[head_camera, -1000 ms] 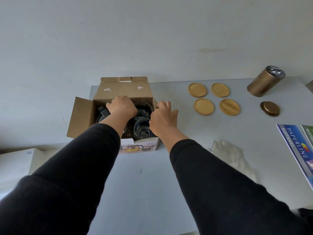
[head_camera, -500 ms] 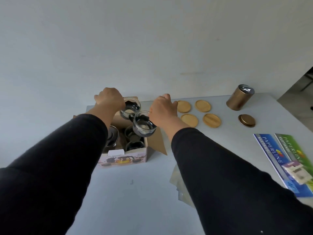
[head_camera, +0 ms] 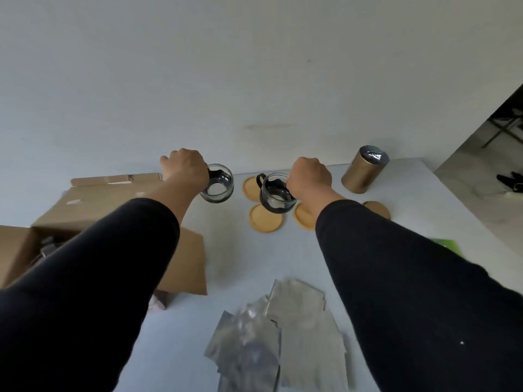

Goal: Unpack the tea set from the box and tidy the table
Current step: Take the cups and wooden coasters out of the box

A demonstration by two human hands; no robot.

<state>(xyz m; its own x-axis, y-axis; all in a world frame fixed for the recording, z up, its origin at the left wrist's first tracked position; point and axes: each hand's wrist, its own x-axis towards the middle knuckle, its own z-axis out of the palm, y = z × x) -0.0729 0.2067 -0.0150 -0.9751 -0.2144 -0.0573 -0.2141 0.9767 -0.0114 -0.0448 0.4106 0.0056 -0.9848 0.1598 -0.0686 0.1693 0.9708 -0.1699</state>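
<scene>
Clutter and background only.
Far right: gold canister (head_camera: pixel 363 171), upright, foil showing at its open top; just nearer, its round gold lid (head_camera: pixel 377 209), lying flat and partly hidden. Near centre: crumpled silvery pouches (head_camera: pixel 283 335), overlapping. Right edge: corner of a green sheet (head_camera: pixel 447 246). Behind: plain pale wall (head_camera: pixel 254 66), dim doorway (head_camera: pixel 495 142) at right.

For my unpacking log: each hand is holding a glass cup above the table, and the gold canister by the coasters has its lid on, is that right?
Not quite. In the head view the gold canister is open; its lid lies on the table beside it. The left hand and right hand do each hold a glass cup.
</scene>
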